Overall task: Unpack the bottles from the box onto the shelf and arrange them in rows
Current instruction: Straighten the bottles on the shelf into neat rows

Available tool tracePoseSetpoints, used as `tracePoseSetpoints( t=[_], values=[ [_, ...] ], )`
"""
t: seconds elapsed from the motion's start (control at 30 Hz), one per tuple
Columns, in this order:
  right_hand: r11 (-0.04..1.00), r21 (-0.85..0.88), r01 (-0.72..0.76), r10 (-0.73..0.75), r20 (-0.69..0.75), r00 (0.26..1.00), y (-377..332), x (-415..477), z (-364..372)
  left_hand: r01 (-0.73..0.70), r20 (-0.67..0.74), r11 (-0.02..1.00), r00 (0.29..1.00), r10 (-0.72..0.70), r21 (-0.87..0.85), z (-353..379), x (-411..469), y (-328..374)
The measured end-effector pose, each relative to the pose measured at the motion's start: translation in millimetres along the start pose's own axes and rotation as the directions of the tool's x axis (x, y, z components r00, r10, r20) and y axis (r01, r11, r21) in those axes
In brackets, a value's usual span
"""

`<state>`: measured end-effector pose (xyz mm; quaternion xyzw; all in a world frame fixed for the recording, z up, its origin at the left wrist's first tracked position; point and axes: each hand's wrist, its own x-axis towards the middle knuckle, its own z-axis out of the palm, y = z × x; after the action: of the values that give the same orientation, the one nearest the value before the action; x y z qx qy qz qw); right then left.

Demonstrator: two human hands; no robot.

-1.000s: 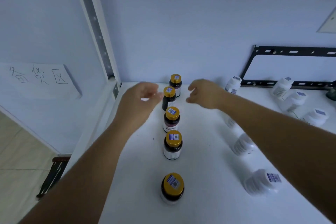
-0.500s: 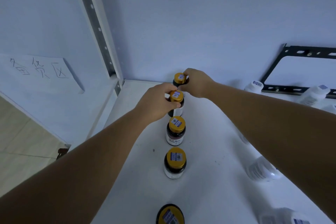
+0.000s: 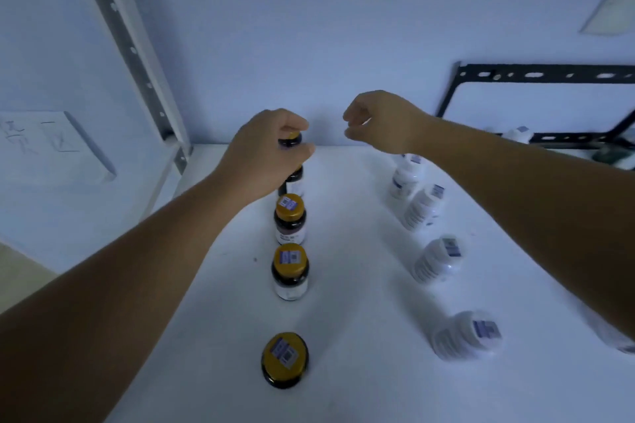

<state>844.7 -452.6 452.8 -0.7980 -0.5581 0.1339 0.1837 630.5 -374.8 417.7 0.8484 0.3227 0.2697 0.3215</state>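
The back bottle (image 3: 290, 141) stands upright, long axis vertical, at upper centre, heading a row of dark bottles (image 3: 289, 271) that runs toward the lower edge on the white shelf (image 3: 360, 319) against a pale wall (image 3: 309, 27), its gold cap (image 3: 293, 135) gripped by the left hand (image 3: 264, 154) while the right hand (image 3: 381, 124) hovers beside it, curled and empty.

Your left forearm (image 3: 137, 268) and right forearm (image 3: 515, 189) are bare along their whole visible length, narrowing toward the wrists; your left hand (image 3: 264, 151) and right hand (image 3: 381, 124) are bare as well.
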Motion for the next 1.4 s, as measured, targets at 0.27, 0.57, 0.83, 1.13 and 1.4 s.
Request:
tracePoseSetpoints(
  t=[0.27,0.57,0.83,1.13,1.4],
  values=[
    [0.998,0.024,-0.065,0.063,0.065,0.996,94.1,-123.7,-50.8,-0.139,0.35,0.99,0.928,0.127,0.008,42.0,-52.2,110.7],
    [0.979,0.198,-0.058,0.013,0.221,0.975,153.4,-133.4,3.7,0.108,0.41,0.994,0.905,-0.11,0.029,150.2,-101.5,123.1],
    [0.976,0.215,0.032,-0.058,0.118,0.991,161.6,-138.5,27.8,0.168,0.328,0.985,0.934,-0.145,-0.044,174.0,-117.1,115.6],
    [0.998,0.026,-0.052,0.047,0.16,0.986,177.3,-91.6,-30.3,0.146,0.013,0.989,0.989,-0.146,-0.033,122.6,-46.7,137.8],
    [0.97,0.186,-0.158,0.144,0.089,0.986,193.0,-8.7,-15.3,0.148,0.213,0.987,0.964,-0.157,0.054,169.6,43.5,99.5]
  ],
)
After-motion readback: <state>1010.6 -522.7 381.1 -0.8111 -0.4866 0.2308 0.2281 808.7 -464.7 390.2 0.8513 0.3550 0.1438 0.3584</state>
